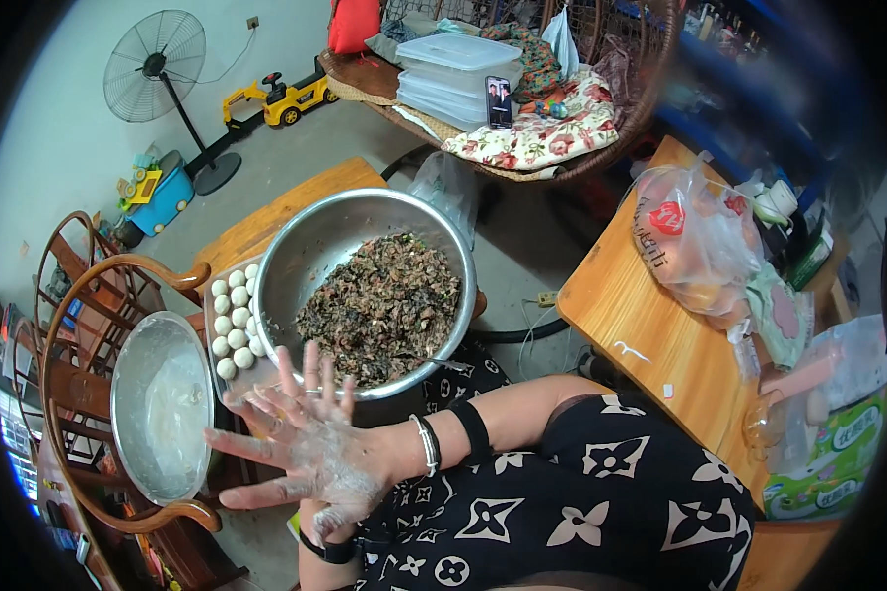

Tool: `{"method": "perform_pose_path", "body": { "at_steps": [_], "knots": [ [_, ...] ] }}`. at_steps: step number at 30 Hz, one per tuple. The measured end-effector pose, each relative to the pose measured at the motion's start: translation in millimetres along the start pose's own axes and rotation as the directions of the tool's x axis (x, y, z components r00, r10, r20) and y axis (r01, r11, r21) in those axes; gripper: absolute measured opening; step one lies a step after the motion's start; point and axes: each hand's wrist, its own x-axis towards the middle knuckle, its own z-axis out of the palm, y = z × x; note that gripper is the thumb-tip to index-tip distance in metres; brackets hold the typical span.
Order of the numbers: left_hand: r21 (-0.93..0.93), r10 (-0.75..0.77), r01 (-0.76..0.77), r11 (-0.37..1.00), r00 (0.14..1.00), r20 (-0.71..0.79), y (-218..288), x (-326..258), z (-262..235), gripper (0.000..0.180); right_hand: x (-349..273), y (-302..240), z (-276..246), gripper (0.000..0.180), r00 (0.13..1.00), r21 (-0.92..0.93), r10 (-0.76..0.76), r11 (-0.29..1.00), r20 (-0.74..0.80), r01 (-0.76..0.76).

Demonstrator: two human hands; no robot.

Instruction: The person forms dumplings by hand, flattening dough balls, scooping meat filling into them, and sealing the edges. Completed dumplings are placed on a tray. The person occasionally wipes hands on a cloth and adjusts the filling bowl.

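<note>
My right hand [340,463] reaches in from the right, a silver bracelet and black band on its arm. Its fingers are stretched apart and coated with white flour. My left hand [331,522] comes up from the lower edge with a black wristband and lies partly hidden against the right one. Its floury fingertips seem to stick out above, straight. I see nothing held between the hands. Just beyond them stands a large steel bowl [296,231] of dark chopped filling [379,310]. White dough balls [238,315] sit on a board at its left.
A steel basin [168,463] with floury remains rests on a wooden armchair [54,384]. On the right wooden table [621,325] lie a plastic bag [700,246] and a green tissue pack [838,453]. A wicker seat [650,69] at the back holds clear boxes [453,84] and a phone [500,102].
</note>
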Motion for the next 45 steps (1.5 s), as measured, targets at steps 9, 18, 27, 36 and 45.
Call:
{"method": "perform_pose_path", "body": {
  "at_steps": [9,18,27,36,45],
  "knots": [
    [-0.277,-0.04,-0.1,0.956,0.888,-0.458,16.8,24.7,30.5,0.07,10.7,39.4,-1.9,0.086,0.973,0.312,0.226,0.922,0.048,-0.229],
    [0.003,-0.014,0.017,1.0,0.928,-0.373,12.9,17.6,3.5,0.077,12.9,-9.0,13.1,0.083,0.964,0.122,0.252,0.963,-0.089,-0.24],
    [0.084,-0.08,0.115,0.99,0.939,-0.335,15.4,-2.4,8.7,0.083,8.3,44.9,5.7,0.08,0.993,0.192,0.097,0.975,0.061,-0.107],
    [0.267,0.169,-0.185,0.946,0.982,0.082,-7.4,6.2,-6.3,0.091,5.9,7.7,14.7,0.079,0.986,0.189,0.161,0.968,0.045,-0.166],
    [-0.097,-0.132,0.098,0.99,0.876,-0.465,17.6,7.0,21.2,0.069,-5.1,31.2,6.4,0.079,0.981,0.156,0.165,0.971,0.099,-0.18]
  ]
}}
